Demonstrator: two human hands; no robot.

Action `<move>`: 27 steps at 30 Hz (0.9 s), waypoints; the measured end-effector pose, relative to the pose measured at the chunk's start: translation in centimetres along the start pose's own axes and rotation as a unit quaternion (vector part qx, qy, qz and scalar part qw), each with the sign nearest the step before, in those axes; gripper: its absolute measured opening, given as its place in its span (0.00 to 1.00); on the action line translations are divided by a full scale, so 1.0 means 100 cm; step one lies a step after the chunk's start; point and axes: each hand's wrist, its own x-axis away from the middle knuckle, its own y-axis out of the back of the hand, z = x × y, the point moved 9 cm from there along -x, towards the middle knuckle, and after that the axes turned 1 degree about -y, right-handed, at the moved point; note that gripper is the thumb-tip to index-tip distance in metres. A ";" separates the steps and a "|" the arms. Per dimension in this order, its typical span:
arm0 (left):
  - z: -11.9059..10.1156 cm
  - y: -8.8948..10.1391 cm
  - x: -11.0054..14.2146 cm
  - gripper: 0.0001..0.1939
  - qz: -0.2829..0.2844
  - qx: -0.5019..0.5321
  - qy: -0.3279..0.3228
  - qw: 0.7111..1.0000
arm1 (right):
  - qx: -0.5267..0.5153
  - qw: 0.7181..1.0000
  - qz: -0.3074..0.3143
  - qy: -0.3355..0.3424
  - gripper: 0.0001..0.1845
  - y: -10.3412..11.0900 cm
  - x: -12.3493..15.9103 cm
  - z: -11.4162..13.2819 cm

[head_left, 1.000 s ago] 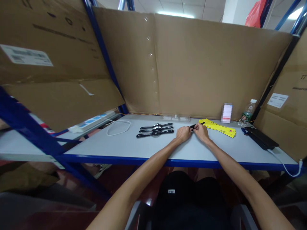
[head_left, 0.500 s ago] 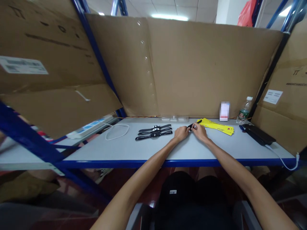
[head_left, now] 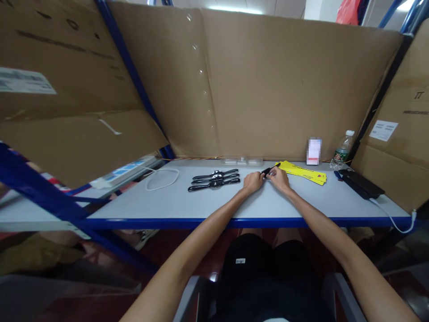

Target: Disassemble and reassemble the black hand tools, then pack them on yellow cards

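A black spokeshave [head_left: 267,171] is between my hands above the table, its thin right handle pointing up and to the right. My left hand [head_left: 254,182] is closed round its left side. With bent fingers, my right hand [head_left: 278,178] pinches near its middle; the fingers hide part of the tool. To the left, three similar glossy black spokeshaves [head_left: 216,176] lie side by side on the table, with winged handles and shiny centres. Yellow printed cards [head_left: 303,172] lie fanned out just beyond my right hand.
Along the back of the table [head_left: 161,205] sit small clear plastic boxes [head_left: 243,161], a phone [head_left: 313,152] and a water bottle [head_left: 341,152]. A black case [head_left: 360,183] with a white cable lies at right. A white cable loop [head_left: 162,179] lies at left. Cardboard walls [head_left: 254,85] enclose the table.
The view has tipped slightly downward. The spokeshave in my hands has shifted a little, showing more of its body between my fingers. The three spokeshaves and the yellow cards lie as before.
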 end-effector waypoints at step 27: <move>-0.002 0.000 0.003 0.27 -0.016 -0.005 -0.002 1.000 | 0.068 0.997 0.020 0.023 0.05 0.000 0.006 0.011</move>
